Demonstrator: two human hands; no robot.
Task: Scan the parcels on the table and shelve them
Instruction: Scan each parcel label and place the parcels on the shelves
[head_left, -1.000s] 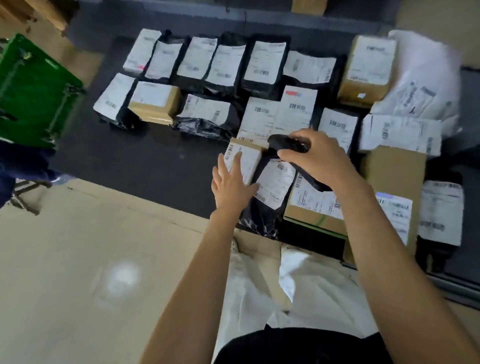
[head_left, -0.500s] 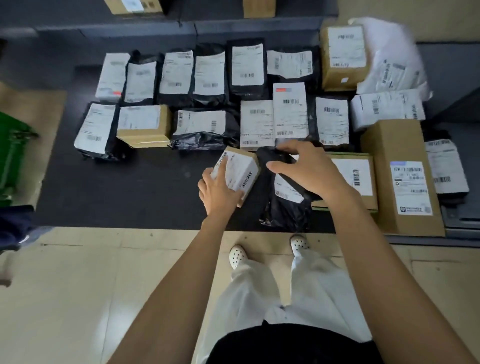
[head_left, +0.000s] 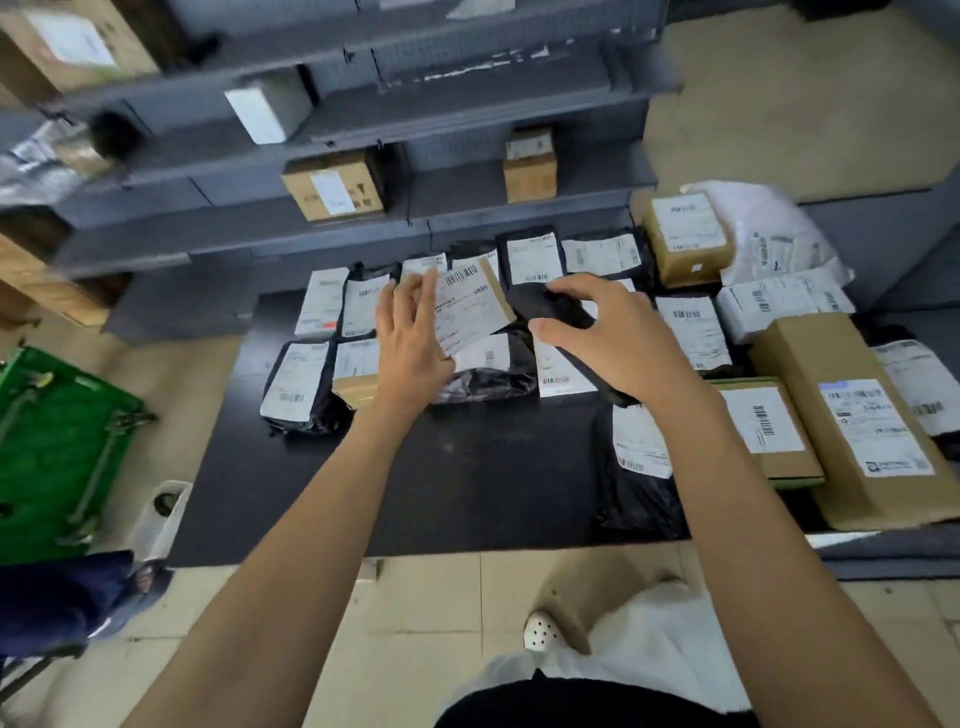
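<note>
- Above the table (head_left: 467, 493), the left hand (head_left: 415, 343) pinches a small box (head_left: 475, 312) by its edge, label upward.
- Just beside it, the right hand (head_left: 618, 338) is wrapped round the scanner (head_left: 545, 309); aim squarely at the barcode (head_left: 462, 273) and hold the box steady.
- Behind stand the shelves (head_left: 363, 208).

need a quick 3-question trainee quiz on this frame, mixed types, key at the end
1. True or false: the small brown cardboard parcel with a white label lies flat on the black table.
2. What does the right hand hold? A) black handheld scanner B) roll of tape C) green pen
3. Fill in: two brown cardboard boxes stand on the grey metal ____ behind the table.
Key: 1 false, the left hand holds it up off the table. 2 A. 3 shelves.
</note>
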